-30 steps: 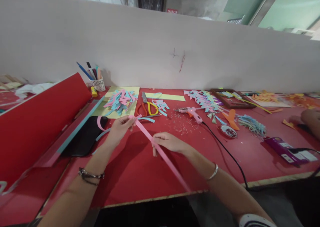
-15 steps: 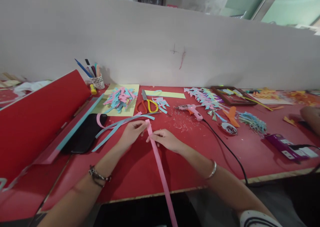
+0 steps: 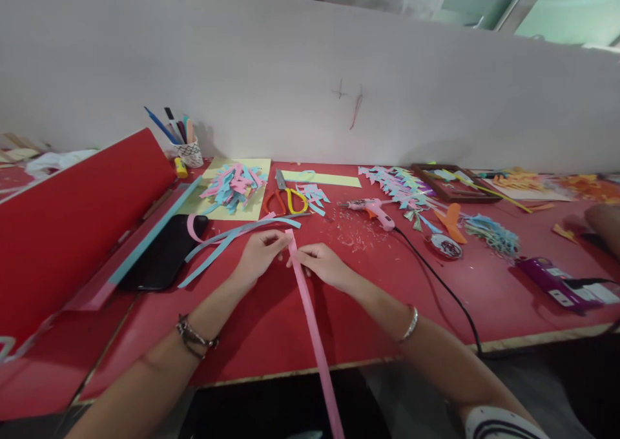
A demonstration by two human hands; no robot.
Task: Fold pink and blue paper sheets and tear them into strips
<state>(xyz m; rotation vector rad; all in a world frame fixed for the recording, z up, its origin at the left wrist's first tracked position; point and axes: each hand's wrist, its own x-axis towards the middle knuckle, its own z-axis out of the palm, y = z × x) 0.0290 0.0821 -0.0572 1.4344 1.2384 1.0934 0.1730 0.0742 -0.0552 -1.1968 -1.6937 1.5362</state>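
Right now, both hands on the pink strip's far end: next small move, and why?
Probably fold or roll the far tip over. The left hand and right hand both pinch the far end of the long pink paper strip, fingertips close together at its tip, while the rest trails loose over the red table's near edge. That two-handed pinch at one end suggests a small fold there, though it is only a guess.

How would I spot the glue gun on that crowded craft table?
Start at the red table and look beyond the two hands toward the white partition. Right of the scissors, just past a scatter of paper crumbs, lies the glue gun. It is the only pink tool with an orange trigger, and a black cord trails from it to the table's front edge.
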